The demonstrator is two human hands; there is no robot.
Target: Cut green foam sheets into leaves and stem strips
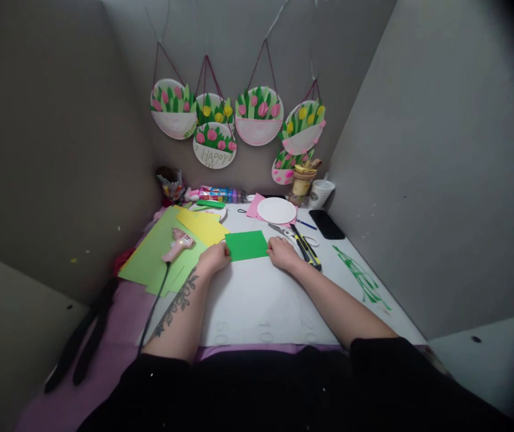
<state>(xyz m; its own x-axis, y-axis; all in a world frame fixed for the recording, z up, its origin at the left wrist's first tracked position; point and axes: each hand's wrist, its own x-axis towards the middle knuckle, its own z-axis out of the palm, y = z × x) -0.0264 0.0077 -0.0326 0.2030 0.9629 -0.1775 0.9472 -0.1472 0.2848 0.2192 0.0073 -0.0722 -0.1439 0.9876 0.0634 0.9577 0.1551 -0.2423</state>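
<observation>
A rectangle of green paper [247, 245] is held flat between my two hands, over the middle of the white table sheet. Its left edge is pinched by my left hand [215, 258], and its right edge by my right hand [282, 252]. The thumbs are partly hidden on both sides. Beside my left hand lies a pink glue gun [180, 243] on light green paper sheets [149, 252], with yellow paper [200, 223] behind it. Close to my right hand are a yellow and black utility knife [307, 249] and a pair of scissors [311, 241].
At the back are a white paper plate [277, 210], a phone [326, 224], a white cup [320, 194] and a pen holder [171, 187]. Thin green paper scraps [360, 276] lie at the right. Several paper-plate flower baskets [259, 117] hang on the wall. The glue gun's cord [154, 306] runs toward the front edge.
</observation>
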